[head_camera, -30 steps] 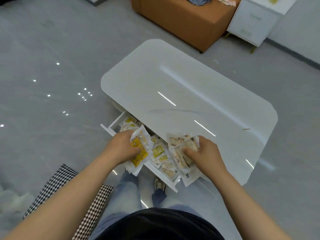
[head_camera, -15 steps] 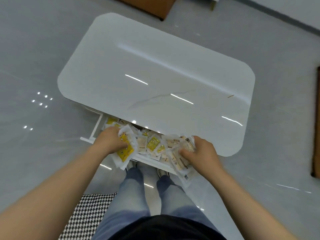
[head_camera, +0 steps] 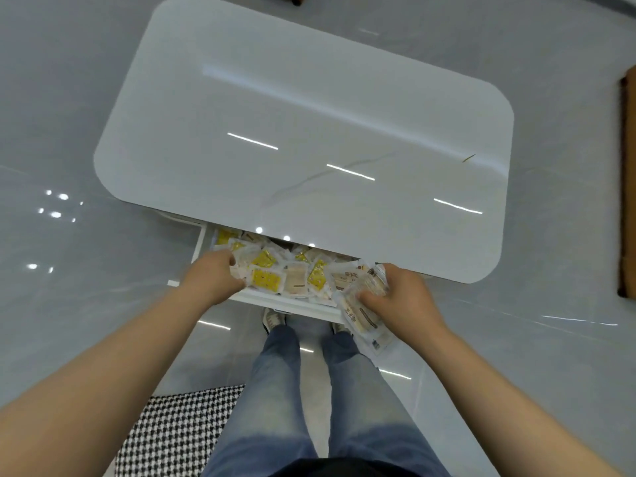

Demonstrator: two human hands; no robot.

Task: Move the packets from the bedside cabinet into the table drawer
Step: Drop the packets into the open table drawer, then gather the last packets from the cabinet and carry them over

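Head view, right hand [head_camera: 406, 297] curled round packets [head_camera: 362, 320]

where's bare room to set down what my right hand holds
The drawer is crowded: packets cover its whole visible floor between the left hand and the right hand with its bundle. The white table top is bare nearly edge to edge.

Open drawer [head_camera: 292, 304] under white table [head_camera: 309, 115], full of yellow and beige packets [head_camera: 296, 277]. Left hand [head_camera: 213, 280] on packets at drawer's left end, grip unclear. Right hand [head_camera: 402, 297] clutches beige packet bundle [head_camera: 361, 318] overhanging drawer's right front corner.
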